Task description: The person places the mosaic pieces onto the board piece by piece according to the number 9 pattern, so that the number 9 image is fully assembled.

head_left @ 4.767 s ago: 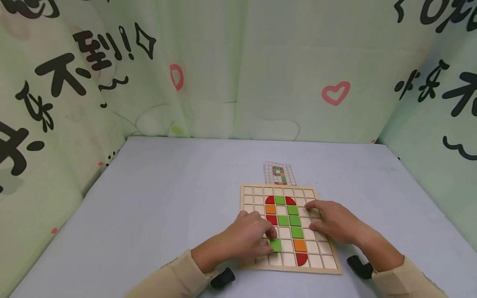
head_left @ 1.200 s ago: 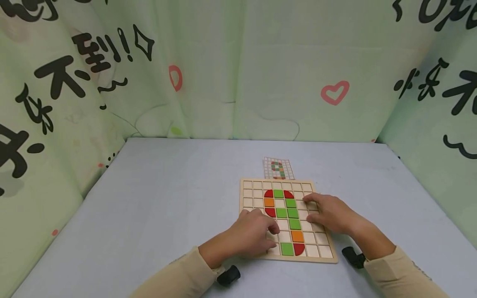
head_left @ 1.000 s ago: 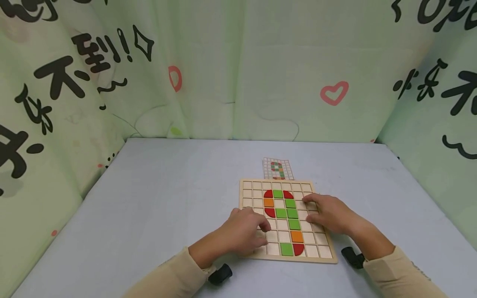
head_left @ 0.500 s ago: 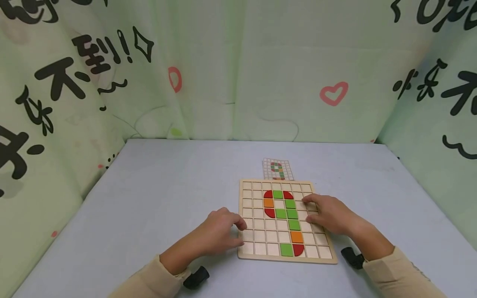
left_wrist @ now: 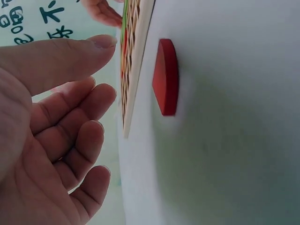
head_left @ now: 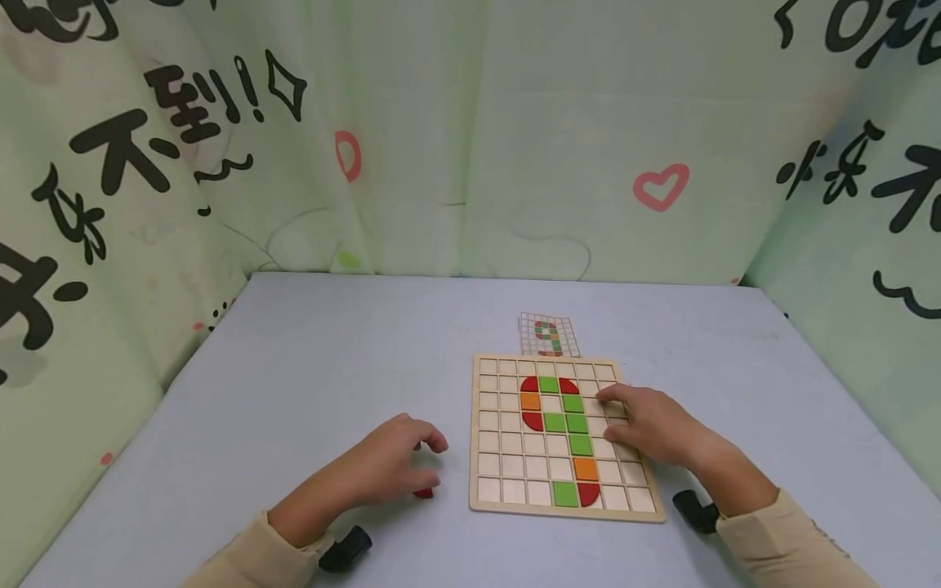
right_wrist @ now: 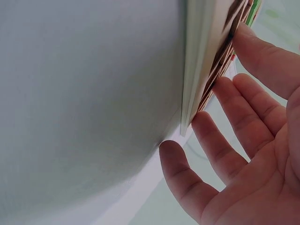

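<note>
A wooden grid board (head_left: 566,515) lies on the table, with red, green and orange tiles forming a figure like a 9. Its bottom row has a green tile (head_left: 565,494) beside a rounded red tile (head_left: 589,495). Off the board's left side, my left hand (head_left: 382,461) hovers with fingers loosely bent and nothing between them. Close under it is a loose red quarter-round tile (left_wrist: 166,77) on the table, mostly hidden by the hand in the head view. My right hand (head_left: 654,420) rests on the board's right edge with relaxed, spread fingers.
Behind the board lies a pattern card (head_left: 566,333) printed with a similar coloured figure. Both wrists carry a black camera, such as the left wrist camera (head_left: 345,549). A green printed curtain (head_left: 544,163) encloses the back and sides of the table.
My left hand set the green tile into the bottom row, let go, and moved left off the board to above the loose red tile. The right hand stayed at the board's edge.
</note>
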Motion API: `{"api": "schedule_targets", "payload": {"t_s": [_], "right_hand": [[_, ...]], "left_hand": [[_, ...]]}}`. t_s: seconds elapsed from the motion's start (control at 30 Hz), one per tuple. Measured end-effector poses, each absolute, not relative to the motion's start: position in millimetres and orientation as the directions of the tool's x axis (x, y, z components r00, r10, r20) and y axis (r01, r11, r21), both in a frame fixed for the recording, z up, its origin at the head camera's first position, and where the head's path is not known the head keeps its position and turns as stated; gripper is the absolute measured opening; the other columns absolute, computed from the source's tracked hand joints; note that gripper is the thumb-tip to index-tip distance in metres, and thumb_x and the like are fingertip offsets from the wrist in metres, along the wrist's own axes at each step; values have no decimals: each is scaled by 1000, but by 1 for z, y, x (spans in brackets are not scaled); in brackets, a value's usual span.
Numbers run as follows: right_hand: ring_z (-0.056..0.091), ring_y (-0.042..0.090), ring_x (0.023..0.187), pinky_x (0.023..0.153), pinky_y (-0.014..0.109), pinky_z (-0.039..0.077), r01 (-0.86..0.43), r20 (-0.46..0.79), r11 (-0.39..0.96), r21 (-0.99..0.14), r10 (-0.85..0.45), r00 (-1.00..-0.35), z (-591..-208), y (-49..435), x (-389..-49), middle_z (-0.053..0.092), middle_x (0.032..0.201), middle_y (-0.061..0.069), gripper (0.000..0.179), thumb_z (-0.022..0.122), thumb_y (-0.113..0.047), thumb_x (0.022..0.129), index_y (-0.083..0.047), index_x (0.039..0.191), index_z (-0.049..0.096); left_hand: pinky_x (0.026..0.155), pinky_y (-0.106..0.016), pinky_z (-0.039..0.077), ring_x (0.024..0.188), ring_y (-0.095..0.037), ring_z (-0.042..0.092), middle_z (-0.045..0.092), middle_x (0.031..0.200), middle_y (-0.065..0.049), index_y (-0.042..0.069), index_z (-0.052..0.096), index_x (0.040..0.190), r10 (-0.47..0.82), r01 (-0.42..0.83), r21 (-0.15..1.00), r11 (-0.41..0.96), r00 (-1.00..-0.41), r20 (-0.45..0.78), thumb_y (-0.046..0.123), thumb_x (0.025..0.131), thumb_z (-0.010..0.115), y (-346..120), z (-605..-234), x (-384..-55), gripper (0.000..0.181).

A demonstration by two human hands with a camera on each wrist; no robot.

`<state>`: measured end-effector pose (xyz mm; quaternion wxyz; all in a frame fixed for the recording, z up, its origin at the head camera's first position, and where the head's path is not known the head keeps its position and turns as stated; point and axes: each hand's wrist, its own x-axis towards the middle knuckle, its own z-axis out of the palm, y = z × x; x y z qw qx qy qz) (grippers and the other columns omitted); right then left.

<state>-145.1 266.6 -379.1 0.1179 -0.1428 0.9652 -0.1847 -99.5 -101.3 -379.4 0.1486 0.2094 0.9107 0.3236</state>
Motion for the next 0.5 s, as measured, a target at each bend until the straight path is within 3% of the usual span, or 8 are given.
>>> {"api": "schedule_targets", "payload": {"t_s": [0.5], "right_hand": [[52,45,120,97,62,41,-236,-169,890,-389,-321,-932,-379,267,-145,58,131,25,50,76,-22,89,-3,132,58]], "left_hand": [[83,-36,50,98,-19,52,60,100,6,9,69,106,506,314,616,723,-848,-162,8,78,82,-109,-386,-95,30]]}}
